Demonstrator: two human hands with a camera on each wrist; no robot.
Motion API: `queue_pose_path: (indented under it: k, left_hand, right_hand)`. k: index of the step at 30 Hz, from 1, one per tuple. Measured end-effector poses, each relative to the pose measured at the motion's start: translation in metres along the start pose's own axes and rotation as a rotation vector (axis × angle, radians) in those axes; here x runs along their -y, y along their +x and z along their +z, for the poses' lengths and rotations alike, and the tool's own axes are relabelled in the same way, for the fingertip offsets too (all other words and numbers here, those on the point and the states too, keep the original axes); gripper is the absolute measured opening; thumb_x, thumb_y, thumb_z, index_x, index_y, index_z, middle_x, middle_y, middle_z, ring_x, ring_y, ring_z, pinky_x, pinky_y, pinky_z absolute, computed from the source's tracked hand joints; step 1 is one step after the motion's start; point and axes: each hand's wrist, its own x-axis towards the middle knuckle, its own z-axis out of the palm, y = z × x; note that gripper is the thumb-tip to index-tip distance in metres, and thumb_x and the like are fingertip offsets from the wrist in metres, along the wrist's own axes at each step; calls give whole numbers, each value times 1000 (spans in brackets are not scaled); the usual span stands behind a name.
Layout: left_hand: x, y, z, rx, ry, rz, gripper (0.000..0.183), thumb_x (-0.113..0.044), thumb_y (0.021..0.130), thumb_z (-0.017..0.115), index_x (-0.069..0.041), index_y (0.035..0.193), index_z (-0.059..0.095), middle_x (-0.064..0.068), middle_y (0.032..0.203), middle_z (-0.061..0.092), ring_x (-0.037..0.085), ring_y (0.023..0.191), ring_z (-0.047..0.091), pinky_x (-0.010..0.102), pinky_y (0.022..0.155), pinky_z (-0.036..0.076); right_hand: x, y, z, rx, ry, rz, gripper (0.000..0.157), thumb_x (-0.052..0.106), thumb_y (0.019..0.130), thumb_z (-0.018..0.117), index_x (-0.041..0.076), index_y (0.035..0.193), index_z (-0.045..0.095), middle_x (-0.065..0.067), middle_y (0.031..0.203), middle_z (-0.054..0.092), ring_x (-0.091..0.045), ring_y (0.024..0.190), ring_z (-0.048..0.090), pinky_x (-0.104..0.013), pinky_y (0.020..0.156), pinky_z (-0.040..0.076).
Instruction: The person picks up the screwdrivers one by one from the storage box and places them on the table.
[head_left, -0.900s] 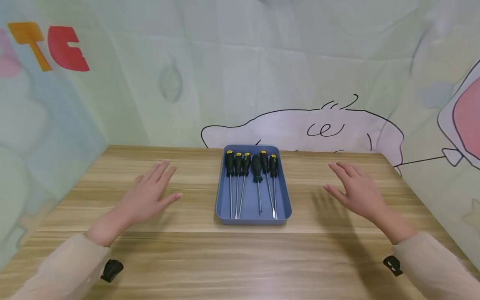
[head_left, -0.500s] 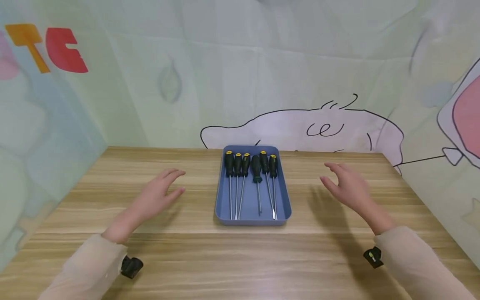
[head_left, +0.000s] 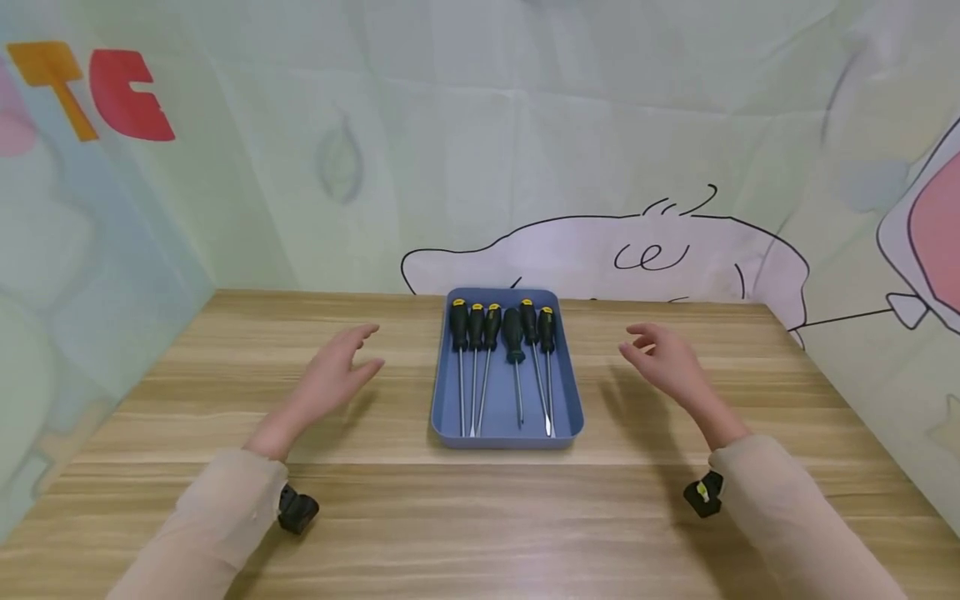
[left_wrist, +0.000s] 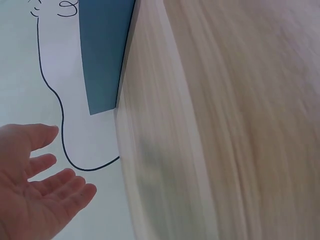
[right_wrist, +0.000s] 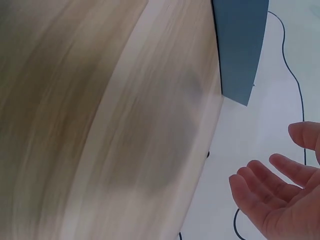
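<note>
Blue tray (head_left: 507, 442) of six screwdrivers (head_left: 513, 333) on a wooden table (head_left: 510, 517) in the head view, left hand (head_left: 333, 375) and right hand (head_left: 670, 362) flanking it, left hand's grip relaxed and apart in its wrist view, right hand's grip loosely apart in its own

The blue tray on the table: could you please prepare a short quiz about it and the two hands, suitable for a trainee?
1. How many screwdrivers lie in the blue tray?
2. True or false: the left hand and the right hand are both apart from the tray.
3. Counted from the left in the head view, which screwdriver shows no yellow on its handle end? a) first b) fourth c) sixth

Key:
1. Six.
2. True.
3. b, the fourth screwdriver.
</note>
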Motion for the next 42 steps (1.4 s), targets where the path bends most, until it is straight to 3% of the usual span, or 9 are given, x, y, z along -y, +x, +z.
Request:
queue_pose_path:
  k: [7, 12, 18, 27, 35, 42]
  left_hand:
    - [-4, 13, 13, 1, -79, -8, 52, -13, 94, 54, 8, 137, 36, 30, 137, 38, 45, 118, 43, 56, 97, 38]
    - [-8, 20, 23, 10, -142, -24, 50, -12, 93, 54, 10, 135, 37, 31, 136, 39, 46, 118, 43, 54, 98, 38]
    - [-13, 29, 30, 15, -253, -120, 49, -15, 95, 52, 7, 136, 37, 30, 136, 40, 44, 120, 43, 52, 99, 39]
    - [-18, 41, 48, 46, -474, -231, 48, -8, 95, 50, 12, 135, 34, 35, 136, 37, 44, 123, 41, 47, 95, 45]
    - [-26, 49, 64, 52, -760, -357, 52, -8, 96, 48, 11, 139, 27, 31, 141, 31, 39, 127, 36, 45, 99, 43]
    - [-29, 55, 72, 17, -789, -394, 52, -9, 94, 52, 8, 139, 31, 27, 140, 35, 35, 126, 39, 44, 100, 41]
  right_hand:
    - [4, 8, 13, -5, 71, 33, 41, 18, 92, 57, -7, 124, 52, -29, 108, 60, -40, 96, 59, -46, 77, 53]
    - [6, 14, 21, 12, 177, 93, 41, 16, 93, 56, -8, 126, 50, -31, 111, 57, -39, 100, 57, -39, 71, 55]
    - [8, 20, 29, 53, 322, 174, 44, 14, 93, 53, -9, 129, 45, -31, 116, 52, -35, 98, 54, -40, 68, 57]
    - [8, 28, 41, 85, 549, 278, 44, 10, 94, 51, -11, 131, 42, -25, 111, 52, -16, 78, 55, -26, 58, 56]
    - [11, 36, 54, 111, 666, 353, 48, 12, 94, 52, -8, 135, 39, -21, 116, 51, -16, 80, 55, -32, 70, 57]
    - [17, 42, 65, 125, 741, 402, 49, 10, 93, 53, -6, 136, 38, -17, 110, 51, -14, 78, 56, -28, 69, 57]
